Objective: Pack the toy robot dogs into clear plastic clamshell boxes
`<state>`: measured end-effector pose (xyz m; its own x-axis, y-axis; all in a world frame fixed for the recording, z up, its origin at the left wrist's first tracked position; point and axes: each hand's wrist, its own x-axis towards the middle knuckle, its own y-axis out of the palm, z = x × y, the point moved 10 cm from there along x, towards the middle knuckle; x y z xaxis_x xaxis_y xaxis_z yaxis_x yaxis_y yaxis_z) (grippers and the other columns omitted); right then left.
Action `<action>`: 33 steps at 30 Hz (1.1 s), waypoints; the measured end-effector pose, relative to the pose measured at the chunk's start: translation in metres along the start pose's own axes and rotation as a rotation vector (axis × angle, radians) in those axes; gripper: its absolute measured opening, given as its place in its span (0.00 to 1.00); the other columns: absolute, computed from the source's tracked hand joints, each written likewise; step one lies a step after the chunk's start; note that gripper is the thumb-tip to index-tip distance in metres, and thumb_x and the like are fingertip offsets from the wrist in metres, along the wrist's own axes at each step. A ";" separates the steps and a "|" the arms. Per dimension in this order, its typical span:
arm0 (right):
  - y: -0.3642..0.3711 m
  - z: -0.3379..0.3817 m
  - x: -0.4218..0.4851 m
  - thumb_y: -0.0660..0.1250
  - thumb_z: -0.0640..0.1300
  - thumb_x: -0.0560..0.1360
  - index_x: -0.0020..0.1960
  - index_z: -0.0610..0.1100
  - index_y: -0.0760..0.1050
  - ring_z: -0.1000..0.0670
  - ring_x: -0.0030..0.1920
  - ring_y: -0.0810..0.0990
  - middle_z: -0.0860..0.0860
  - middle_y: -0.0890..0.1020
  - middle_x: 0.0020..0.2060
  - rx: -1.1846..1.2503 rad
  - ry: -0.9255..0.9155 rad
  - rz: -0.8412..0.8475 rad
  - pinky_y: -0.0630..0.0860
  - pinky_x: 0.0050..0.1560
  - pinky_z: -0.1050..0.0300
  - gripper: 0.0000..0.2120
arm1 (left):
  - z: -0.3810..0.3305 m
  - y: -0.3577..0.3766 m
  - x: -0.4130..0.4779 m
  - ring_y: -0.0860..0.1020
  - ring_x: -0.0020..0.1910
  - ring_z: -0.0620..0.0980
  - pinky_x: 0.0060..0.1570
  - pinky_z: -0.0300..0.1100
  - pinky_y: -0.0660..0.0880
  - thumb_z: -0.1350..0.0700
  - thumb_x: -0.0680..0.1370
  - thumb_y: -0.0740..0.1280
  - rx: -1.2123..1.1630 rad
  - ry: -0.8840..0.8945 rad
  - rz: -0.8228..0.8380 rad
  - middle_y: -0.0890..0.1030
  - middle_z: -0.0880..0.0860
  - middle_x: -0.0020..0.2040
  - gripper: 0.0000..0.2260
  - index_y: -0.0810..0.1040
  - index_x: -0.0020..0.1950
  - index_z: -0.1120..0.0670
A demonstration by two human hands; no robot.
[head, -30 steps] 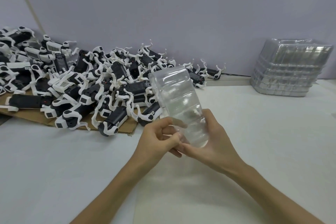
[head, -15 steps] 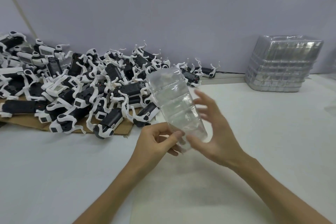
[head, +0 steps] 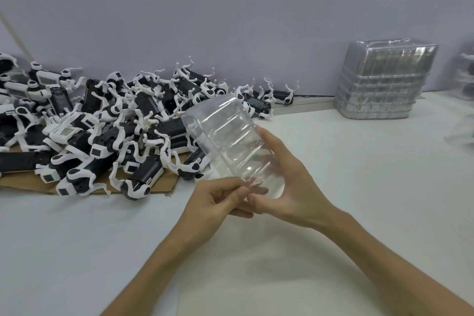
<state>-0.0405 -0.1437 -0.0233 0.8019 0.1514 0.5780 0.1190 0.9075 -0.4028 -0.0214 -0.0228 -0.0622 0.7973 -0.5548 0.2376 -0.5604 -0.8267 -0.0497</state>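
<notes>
Head view: an empty clamshell box (head: 225,133) is held tilted above the table (head: 359,161), its near end pinched by the curled left hand (head: 213,202) and its side gripped by the right hand (head: 295,187), fingers wrapped behind. Opening the box is judged the step in hand; the halves must next be pried apart. Beyond, toy robot dogs (head: 115,123) are heaped on cardboard (head: 164,185); stacked boxes (head: 384,82) stand far right.
</notes>
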 end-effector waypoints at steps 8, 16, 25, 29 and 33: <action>0.005 -0.007 -0.003 0.75 0.35 0.70 0.80 0.49 0.56 0.51 0.62 0.79 0.67 0.76 0.59 0.150 0.075 0.076 0.76 0.57 0.64 0.45 | 0.000 0.001 0.000 0.86 0.45 0.62 0.48 0.51 0.83 0.58 0.80 0.64 -0.021 -0.020 0.013 0.87 0.55 0.45 0.10 0.82 0.53 0.62; 0.007 -0.011 -0.003 0.79 0.41 0.67 0.79 0.54 0.56 0.47 0.64 0.79 0.60 0.76 0.62 0.185 0.121 0.091 0.78 0.61 0.54 0.48 | -0.003 0.004 -0.003 0.86 0.45 0.60 0.46 0.48 0.83 0.57 0.80 0.64 -0.050 -0.006 0.046 0.87 0.53 0.46 0.10 0.83 0.55 0.58; 0.008 -0.014 -0.002 0.79 0.39 0.67 0.78 0.55 0.58 0.45 0.62 0.79 0.55 0.76 0.62 0.258 0.135 0.081 0.81 0.55 0.50 0.47 | -0.001 0.007 -0.003 0.86 0.46 0.59 0.45 0.50 0.84 0.55 0.80 0.65 -0.050 -0.018 0.085 0.87 0.52 0.48 0.10 0.84 0.56 0.54; 0.008 -0.013 -0.002 0.78 0.40 0.69 0.79 0.52 0.57 0.45 0.62 0.80 0.56 0.77 0.61 0.263 0.133 0.076 0.78 0.56 0.57 0.46 | -0.002 0.005 -0.002 0.86 0.45 0.59 0.43 0.47 0.83 0.56 0.81 0.65 -0.046 -0.020 0.044 0.87 0.54 0.52 0.12 0.82 0.61 0.56; 0.009 -0.003 -0.004 0.77 0.45 0.70 0.80 0.50 0.57 0.46 0.60 0.81 0.57 0.78 0.60 0.182 0.085 0.035 0.78 0.57 0.57 0.44 | -0.009 0.003 -0.006 0.86 0.40 0.60 0.37 0.46 0.83 0.64 0.80 0.63 -0.006 0.050 -0.067 0.87 0.55 0.46 0.15 0.83 0.47 0.45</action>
<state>-0.0405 -0.1378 -0.0314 0.8512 0.1573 0.5007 -0.0112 0.9593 -0.2823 -0.0295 -0.0212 -0.0546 0.8213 -0.4925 0.2880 -0.5072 -0.8614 -0.0266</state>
